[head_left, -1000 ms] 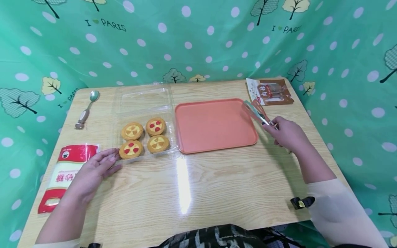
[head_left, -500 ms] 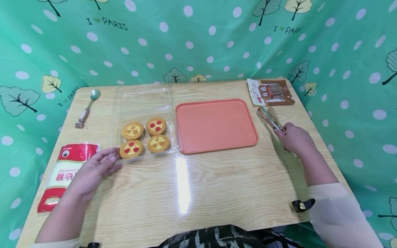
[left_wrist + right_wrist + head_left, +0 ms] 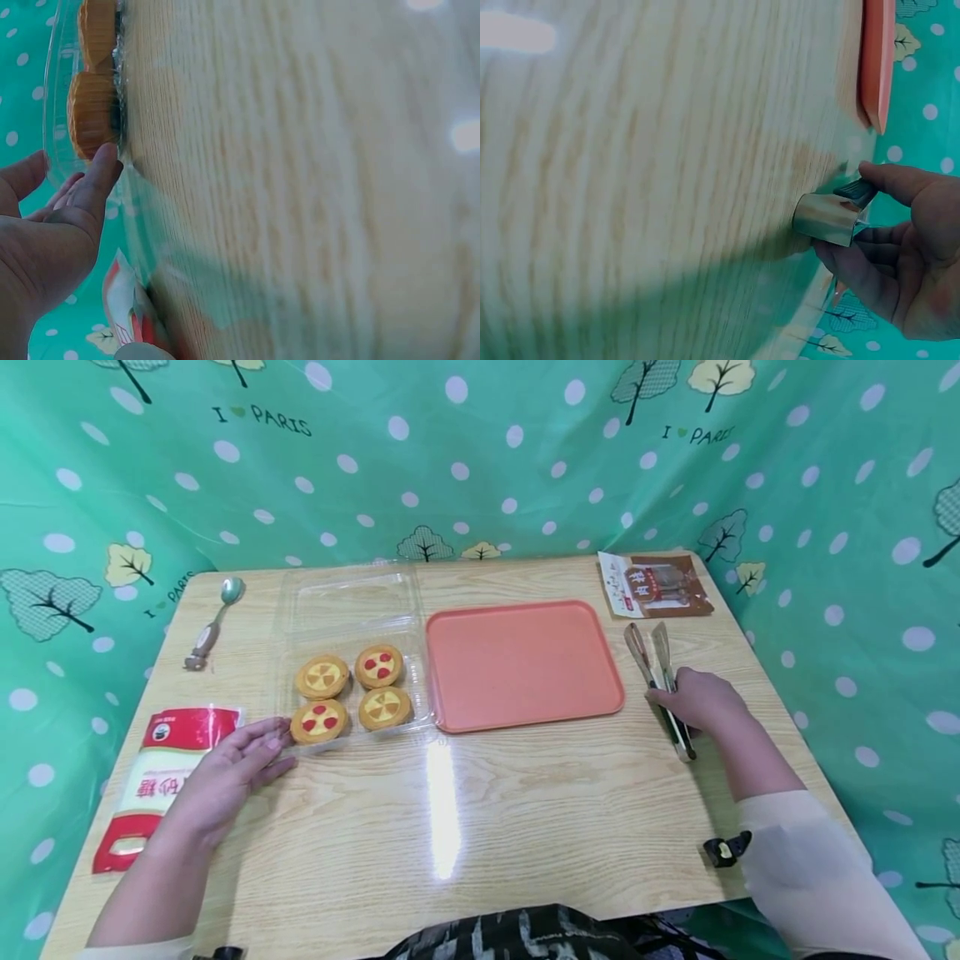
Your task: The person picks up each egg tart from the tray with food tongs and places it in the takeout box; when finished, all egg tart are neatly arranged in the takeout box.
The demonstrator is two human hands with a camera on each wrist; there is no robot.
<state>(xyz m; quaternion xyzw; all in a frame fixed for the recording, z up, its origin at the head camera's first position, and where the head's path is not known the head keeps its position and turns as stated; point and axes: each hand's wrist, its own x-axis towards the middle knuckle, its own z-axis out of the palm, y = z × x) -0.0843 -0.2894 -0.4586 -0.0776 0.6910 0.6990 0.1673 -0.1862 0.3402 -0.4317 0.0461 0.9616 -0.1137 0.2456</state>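
Note:
My right hand (image 3: pixel 707 700) holds a pair of metal tongs (image 3: pixel 664 653) at the right of the table, their two tips spread apart and pointing away from me. In the right wrist view my thumb and fingers pinch the tongs' metal end (image 3: pixel 825 217) close over the wood. My left hand (image 3: pixel 234 767) rests with loosely extended fingers at the near left corner of an open clear plastic box (image 3: pixel 352 625). Several tarts sit in it, among them a red-dotted tart (image 3: pixel 319 720) right beside my fingertips and a yellow-patterned tart (image 3: pixel 385 707).
A pink tray (image 3: pixel 525 668) lies between the box and the tongs. At the back right is a brown-and-white food packet (image 3: pixel 656 585). A spoon (image 3: pixel 213 627) lies back left. The red-and-white bag (image 3: pixel 161 785) is partly behind my left forearm. Green polka-dot cloth (image 3: pixel 480 452) surrounds the table.
My right hand has brought the tongs away from the tray's right edge toward the table's right, turning them more upright in view. My left hand has stayed at the box corner.

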